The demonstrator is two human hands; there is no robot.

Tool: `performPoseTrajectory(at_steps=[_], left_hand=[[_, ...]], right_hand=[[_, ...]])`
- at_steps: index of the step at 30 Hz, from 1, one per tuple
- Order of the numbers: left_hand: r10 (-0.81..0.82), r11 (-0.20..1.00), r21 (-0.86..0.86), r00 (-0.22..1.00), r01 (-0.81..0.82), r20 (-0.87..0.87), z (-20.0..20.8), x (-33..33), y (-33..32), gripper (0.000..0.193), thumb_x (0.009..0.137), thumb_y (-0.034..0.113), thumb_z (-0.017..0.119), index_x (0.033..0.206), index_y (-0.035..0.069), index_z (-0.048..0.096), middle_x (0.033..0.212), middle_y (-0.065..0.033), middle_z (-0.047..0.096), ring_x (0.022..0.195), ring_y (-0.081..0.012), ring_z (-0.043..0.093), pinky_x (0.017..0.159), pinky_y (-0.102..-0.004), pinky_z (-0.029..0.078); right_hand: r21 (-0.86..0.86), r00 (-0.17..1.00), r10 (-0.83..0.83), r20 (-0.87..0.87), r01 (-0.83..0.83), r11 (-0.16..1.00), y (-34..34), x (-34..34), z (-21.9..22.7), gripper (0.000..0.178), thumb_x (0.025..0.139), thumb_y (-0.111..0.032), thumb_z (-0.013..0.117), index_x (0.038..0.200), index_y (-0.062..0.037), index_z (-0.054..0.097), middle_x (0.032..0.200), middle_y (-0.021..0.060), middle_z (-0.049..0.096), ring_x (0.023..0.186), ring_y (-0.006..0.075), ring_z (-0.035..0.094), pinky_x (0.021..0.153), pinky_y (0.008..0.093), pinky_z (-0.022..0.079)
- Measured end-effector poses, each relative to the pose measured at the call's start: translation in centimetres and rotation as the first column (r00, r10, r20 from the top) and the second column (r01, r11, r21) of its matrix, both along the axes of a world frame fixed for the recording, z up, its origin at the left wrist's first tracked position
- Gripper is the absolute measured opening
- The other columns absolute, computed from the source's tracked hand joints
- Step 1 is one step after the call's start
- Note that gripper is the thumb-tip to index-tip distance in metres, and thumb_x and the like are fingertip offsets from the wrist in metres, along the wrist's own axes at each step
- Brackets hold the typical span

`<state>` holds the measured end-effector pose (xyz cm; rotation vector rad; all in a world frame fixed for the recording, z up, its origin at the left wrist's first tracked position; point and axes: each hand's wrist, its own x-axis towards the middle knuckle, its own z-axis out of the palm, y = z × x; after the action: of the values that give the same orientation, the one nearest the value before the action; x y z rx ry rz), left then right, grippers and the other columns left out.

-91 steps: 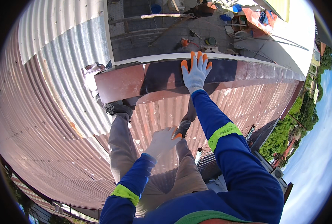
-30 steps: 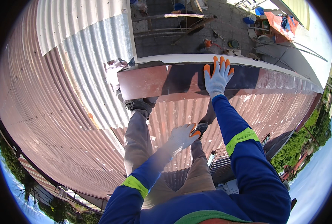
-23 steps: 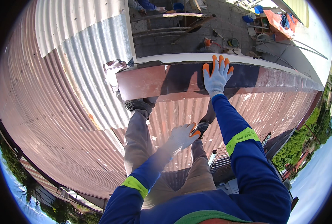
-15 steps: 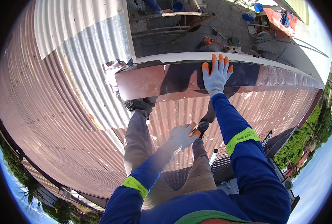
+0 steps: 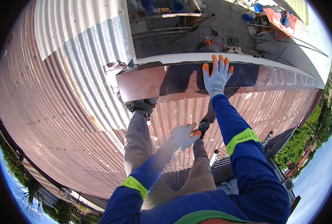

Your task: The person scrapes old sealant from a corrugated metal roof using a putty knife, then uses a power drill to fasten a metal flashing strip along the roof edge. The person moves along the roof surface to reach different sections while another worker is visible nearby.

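My right hand (image 5: pixel 215 76), in a grey-white glove with orange fingertips, lies flat with spread fingers on the red-brown metal ridge flashing (image 5: pixel 141 81). Its fingertips reach the far edge of that strip, by the white wall top (image 5: pixel 181 57). My left hand (image 5: pixel 181 137), gloved alike, hangs lower down, above the corrugated roof near my right shoe (image 5: pixel 202 128). Its thumb and a finger are apart, the other fingers are partly hidden, and nothing shows in it. My left shoe (image 5: pixel 140 106) stands against the near side of the flashing.
Past the wall top the roof drops to a paved yard (image 5: pixel 188 41) with a blue bucket (image 5: pixel 177 6), boards, tools and another person's blue sleeve (image 5: pixel 148 5). Bare silvery corrugated sheets (image 5: pixel 98 56) lie left. Crumpled shiny foil (image 5: pixel 113 71) sits at the flashing's left end.
Both my hands stay in the same places. Down in the yard, the other person's blue-sleeved arm has shifted a little to the left.
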<state>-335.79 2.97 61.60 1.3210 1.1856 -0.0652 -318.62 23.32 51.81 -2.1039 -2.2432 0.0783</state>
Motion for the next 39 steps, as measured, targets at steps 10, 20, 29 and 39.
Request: performPoseTrajectory(at_steps=[10,20,29,39], left_hand=[[0.027,0.999,0.035,0.999,-0.028,0.023,0.4,-0.5,0.1,0.064,0.100,0.051,0.057,0.146,0.007,0.053,0.131,-0.0174,0.067,0.119,-0.0359,0.066,0.099,-0.0482,0.051],[0.100,0.993,0.052,0.994,-0.102,0.038,0.9,-2.2,0.9,0.063,0.099,0.047,0.061,0.146,0.006,0.054,0.131,-0.0180,0.068,0.114,-0.0364,0.068,0.100,-0.0483,0.051],[0.567,0.641,0.667,0.820,-0.379,-0.079,-0.1,-12.4,9.1,0.067,0.094,0.035,0.072,0.152,0.010,0.051,0.156,-0.0179,0.048,0.147,-0.0374,0.042,0.121,-0.0529,0.031],[0.390,0.732,0.680,0.798,0.035,-0.460,-7.1,-17.5,16.1,0.072,0.099,0.057,0.059,0.155,0.014,0.047,0.163,-0.0145,0.041,0.157,-0.0363,0.027,0.128,-0.0604,0.012]], right_hand=[[0.048,1.000,0.028,0.000,-0.028,0.998,0.0,0.2,-0.3,0.075,0.088,-0.042,0.076,0.153,-0.0172,0.048,0.159,0.0123,0.043,0.154,0.0360,0.028,0.124,0.0649,0.011],[-0.107,0.994,-0.093,-0.058,0.086,0.991,2.1,-0.9,0.9,0.072,0.096,-0.050,0.068,0.157,-0.0223,0.044,0.159,0.0093,0.046,0.153,0.0300,0.035,0.125,0.0598,0.012],[-0.329,0.837,-0.105,-0.537,-0.093,0.940,14.4,-8.2,3.4,0.095,0.087,-0.043,0.083,0.162,-0.0101,0.035,0.153,0.0200,0.051,0.140,0.0350,0.051,0.113,0.0435,0.043],[-0.317,0.796,-0.195,-0.573,0.004,0.949,28.7,-12.4,3.0,0.105,0.093,-0.034,0.079,0.168,-0.0078,0.011,0.165,0.0235,0.035,0.115,0.0239,0.067,0.081,0.0276,0.057]])
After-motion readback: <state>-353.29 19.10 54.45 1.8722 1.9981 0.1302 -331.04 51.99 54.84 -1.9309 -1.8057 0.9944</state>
